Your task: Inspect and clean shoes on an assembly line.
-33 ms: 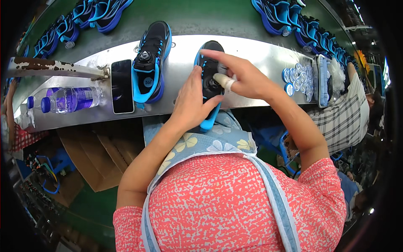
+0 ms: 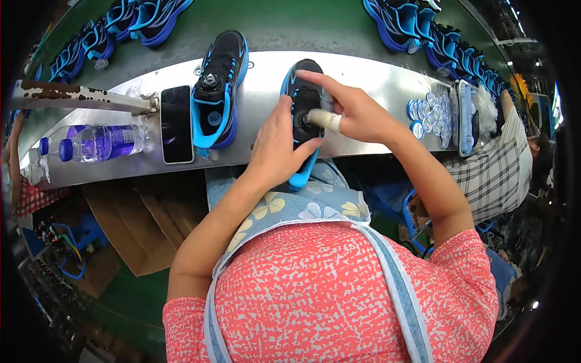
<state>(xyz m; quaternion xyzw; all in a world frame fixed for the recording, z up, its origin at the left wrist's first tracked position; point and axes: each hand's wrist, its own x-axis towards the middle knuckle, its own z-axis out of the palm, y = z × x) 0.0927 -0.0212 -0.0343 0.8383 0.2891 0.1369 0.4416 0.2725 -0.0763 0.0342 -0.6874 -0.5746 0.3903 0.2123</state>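
Observation:
A black and blue sneaker (image 2: 308, 66) stands on the metal worktop, toe pointing away from me. My left hand (image 2: 273, 147) lies along its left side, fingers together, with the thumb over the near opening, steadying it. Over the right side reaches my right hand (image 2: 361, 116), its index finger stretched toward the toe. Its thumb, wrapped in white tape and blurred, touches the round dark dial (image 2: 304, 118) on the tongue. The other fingers are partly hidden. Left of it stands a matching sneaker (image 2: 213, 91) with a dial on its tongue.
A black phone (image 2: 177, 125) and bottles with purple labels (image 2: 106, 143) lie at left, near a chipped metal bar (image 2: 78, 97). Several small round discs (image 2: 431, 115) sit at right beside a blue-grey tray (image 2: 465, 118). More sneakers (image 2: 154, 21) line the green surface. A co-worker's plaid sleeve (image 2: 493, 172) shows at right.
My right thumb has shifted slightly across the dial, and the index finger has moved a little to the right. The left hand and the sneaker keep their place.

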